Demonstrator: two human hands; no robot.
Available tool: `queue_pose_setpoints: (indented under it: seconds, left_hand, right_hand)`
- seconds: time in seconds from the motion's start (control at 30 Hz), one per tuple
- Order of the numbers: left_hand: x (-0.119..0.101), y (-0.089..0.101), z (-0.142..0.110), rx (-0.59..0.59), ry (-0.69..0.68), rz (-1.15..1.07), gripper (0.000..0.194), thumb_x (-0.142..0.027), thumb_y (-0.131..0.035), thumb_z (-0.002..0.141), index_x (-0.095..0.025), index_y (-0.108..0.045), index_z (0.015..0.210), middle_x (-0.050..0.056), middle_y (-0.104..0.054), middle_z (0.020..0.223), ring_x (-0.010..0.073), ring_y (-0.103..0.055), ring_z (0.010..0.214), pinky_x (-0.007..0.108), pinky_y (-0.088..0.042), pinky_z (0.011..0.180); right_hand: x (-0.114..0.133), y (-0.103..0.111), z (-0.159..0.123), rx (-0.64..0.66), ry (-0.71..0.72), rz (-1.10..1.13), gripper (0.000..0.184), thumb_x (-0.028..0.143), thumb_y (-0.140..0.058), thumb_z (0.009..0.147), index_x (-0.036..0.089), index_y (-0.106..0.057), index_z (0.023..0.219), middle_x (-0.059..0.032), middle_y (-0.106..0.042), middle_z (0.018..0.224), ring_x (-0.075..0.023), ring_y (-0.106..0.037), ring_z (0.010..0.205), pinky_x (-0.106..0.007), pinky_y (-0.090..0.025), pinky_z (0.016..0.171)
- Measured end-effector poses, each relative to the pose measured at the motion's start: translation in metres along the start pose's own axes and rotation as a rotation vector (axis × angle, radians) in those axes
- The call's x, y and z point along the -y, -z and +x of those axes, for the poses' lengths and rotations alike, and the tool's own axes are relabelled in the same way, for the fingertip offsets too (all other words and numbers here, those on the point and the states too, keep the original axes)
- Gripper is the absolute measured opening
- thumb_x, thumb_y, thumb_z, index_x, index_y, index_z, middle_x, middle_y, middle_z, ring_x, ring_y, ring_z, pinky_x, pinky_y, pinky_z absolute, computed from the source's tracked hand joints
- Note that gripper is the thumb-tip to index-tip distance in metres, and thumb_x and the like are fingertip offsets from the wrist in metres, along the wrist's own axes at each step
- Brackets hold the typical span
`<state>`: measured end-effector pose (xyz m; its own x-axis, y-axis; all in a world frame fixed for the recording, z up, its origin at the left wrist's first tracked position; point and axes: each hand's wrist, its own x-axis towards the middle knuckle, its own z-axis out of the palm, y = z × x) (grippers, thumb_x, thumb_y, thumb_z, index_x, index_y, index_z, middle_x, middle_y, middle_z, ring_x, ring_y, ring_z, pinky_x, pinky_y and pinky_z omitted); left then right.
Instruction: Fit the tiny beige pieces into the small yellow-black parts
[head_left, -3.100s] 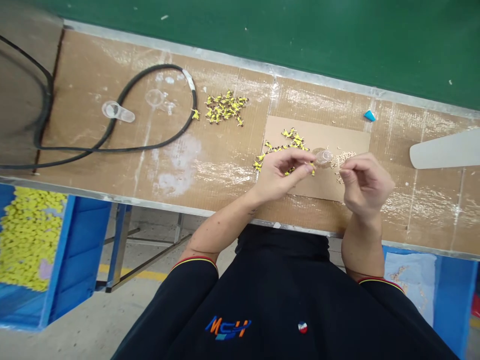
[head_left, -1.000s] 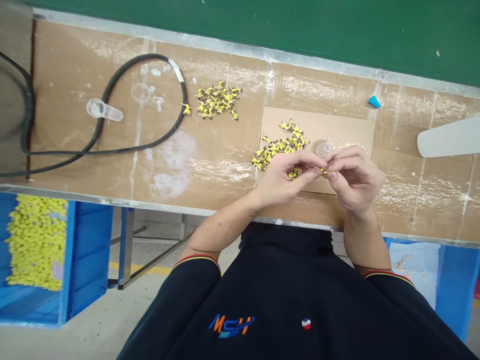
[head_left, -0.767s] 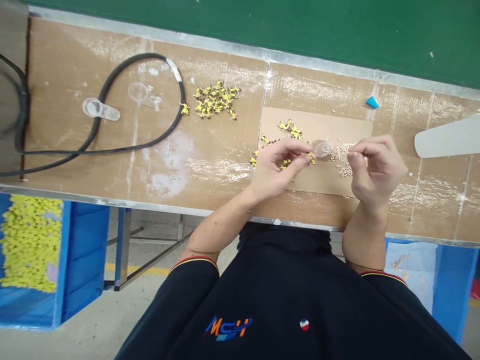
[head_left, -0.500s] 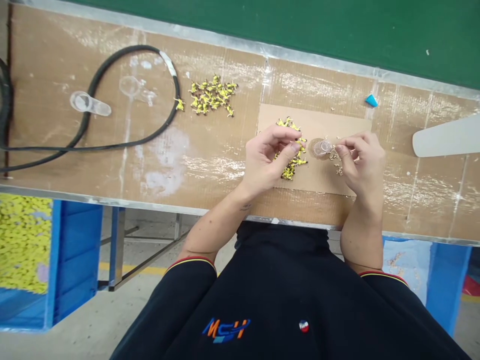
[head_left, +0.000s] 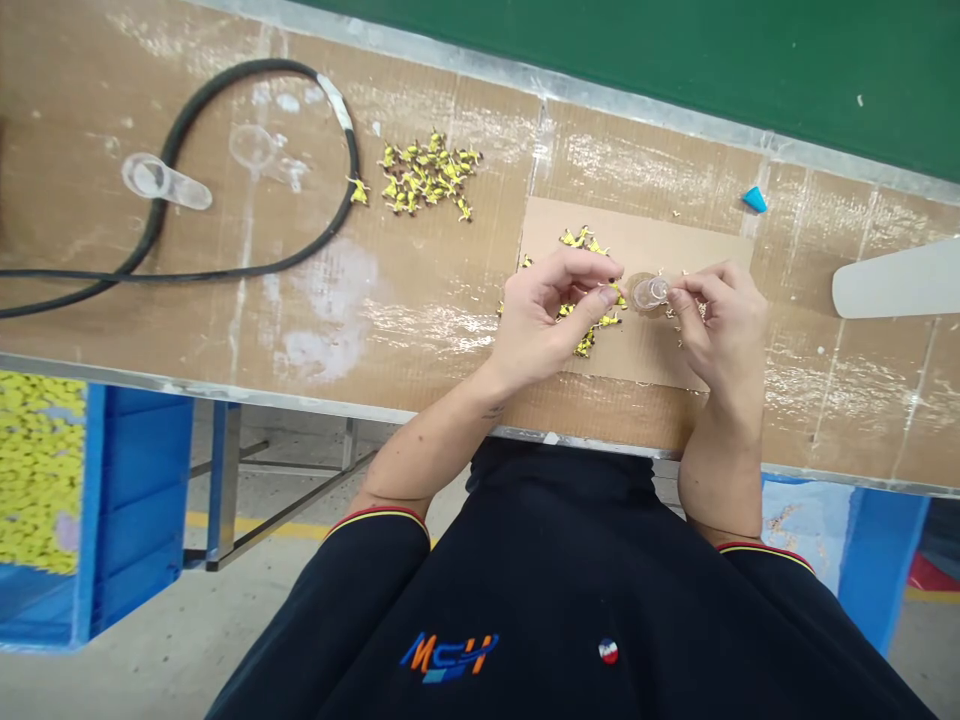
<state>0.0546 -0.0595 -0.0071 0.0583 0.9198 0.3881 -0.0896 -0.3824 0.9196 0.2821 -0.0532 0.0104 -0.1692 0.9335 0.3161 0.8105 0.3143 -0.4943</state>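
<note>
Head camera, and we see our left grip (head_left: 547, 310) pinching a yellow part (head_left: 618, 293) beside a clear plastic cup (head_left: 649, 293), our right grip (head_left: 720, 325) pinched shut, its contents too small to tell.

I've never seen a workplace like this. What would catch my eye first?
Bright yellow pieces grab the eye: a heap fills the blue crate at lower left, and more lie scattered on the cardboard sheet mid-bench. The left hand and right hand almost meet there, beside a small clear round piece.
</note>
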Motion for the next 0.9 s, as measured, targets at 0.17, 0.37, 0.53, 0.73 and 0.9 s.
queue_pose_setpoints:
  seconds: [0.17,0.37,0.53,0.73,0.9]
  left_hand:
    - [0.0,-0.001,0.0,0.022,0.002,-0.03,0.023,-0.044,-0.067,0.1,-0.026,-0.071,0.113,0.001,-0.077,0.102,0.0113,-0.076,0.085,0.025,-0.063,0.07]
    - [-0.001,-0.001,0.0,0.032,0.022,-0.062,0.023,-0.044,-0.068,0.099,-0.026,-0.071,0.113,0.001,-0.077,0.101,0.0113,-0.076,0.084,0.026,-0.064,0.072]
    - [-0.007,-0.004,-0.001,0.047,0.041,-0.116,0.017,-0.038,-0.069,0.099,-0.026,-0.071,0.111,-0.001,-0.077,0.1,0.01,-0.076,0.083,0.024,-0.062,0.072]
    - [-0.015,-0.013,-0.007,0.1,0.056,-0.16,0.01,-0.028,-0.07,0.099,-0.024,-0.072,0.108,0.0,-0.078,0.1,0.0094,-0.075,0.085,0.023,-0.06,0.072]
    - [-0.015,-0.015,-0.01,0.147,0.004,-0.096,0.013,-0.034,-0.067,0.101,-0.023,-0.073,0.106,0.001,-0.078,0.095,0.0093,-0.072,0.081,0.024,-0.059,0.071]
  right_hand:
    - [0.0,-0.002,-0.001,0.001,0.014,-0.049,0.021,0.038,-0.059,0.1,0.027,-0.074,0.09,-0.0054,-0.068,0.088,-0.025,-0.066,0.088,-0.043,-0.054,0.08]
    - [0.003,0.0,0.002,-0.032,0.02,0.02,0.02,0.037,-0.062,0.099,0.027,-0.073,0.086,-0.0055,-0.068,0.085,-0.0216,-0.064,0.08,-0.04,-0.054,0.073]
    - [0.016,0.005,0.001,-0.171,0.032,0.234,0.016,0.035,-0.066,0.097,0.025,-0.07,0.085,0.0005,-0.066,0.08,-0.0148,-0.06,0.069,-0.033,-0.049,0.061]
    - [0.032,0.001,-0.011,-0.216,0.134,0.467,0.011,0.038,-0.066,0.098,0.028,-0.068,0.092,-0.0006,-0.063,0.084,-0.0182,-0.065,0.077,-0.038,-0.054,0.07]
    - [0.039,-0.005,-0.017,-0.14,0.097,0.484,0.014,0.04,-0.065,0.097,0.029,-0.067,0.09,-0.0028,-0.066,0.089,-0.0228,-0.071,0.086,-0.046,-0.061,0.078]
